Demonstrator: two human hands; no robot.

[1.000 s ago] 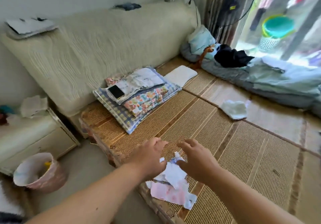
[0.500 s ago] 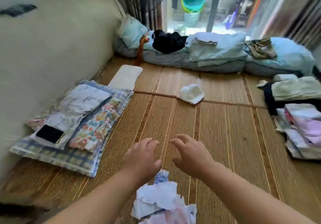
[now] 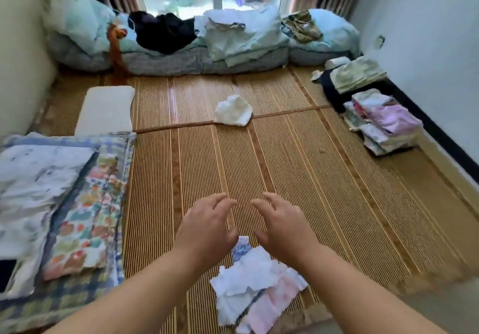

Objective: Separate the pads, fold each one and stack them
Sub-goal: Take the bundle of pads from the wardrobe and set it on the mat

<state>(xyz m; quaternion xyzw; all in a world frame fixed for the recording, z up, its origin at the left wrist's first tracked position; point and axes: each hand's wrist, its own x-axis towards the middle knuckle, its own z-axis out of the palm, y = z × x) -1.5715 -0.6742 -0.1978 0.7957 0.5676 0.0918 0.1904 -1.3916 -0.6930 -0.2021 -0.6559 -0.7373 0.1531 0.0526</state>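
A loose heap of pads (image 3: 255,285), white, pink and blue-patterned, lies on the woven mat near its front edge. My left hand (image 3: 207,227) and my right hand (image 3: 281,227) hover side by side just beyond the heap, fingers spread, holding nothing. A crumpled white pad (image 3: 233,110) lies alone farther out on the mat. A stack of folded pads (image 3: 383,123) in white and pink sits at the right by the wall.
The woven mat (image 3: 324,191) covers the platform. Layered floral and checked cloths (image 3: 77,211) lie at the left, with a white cushion (image 3: 106,109) beyond them. Bedding and pillows (image 3: 233,40) line the far edge. A pale folded pile (image 3: 357,74) sits at the far right.
The view has swung to the right, bringing the folded stacks by the wall into sight. Both hands stay open above the heap, which now lies nearer the bottom of the frame.
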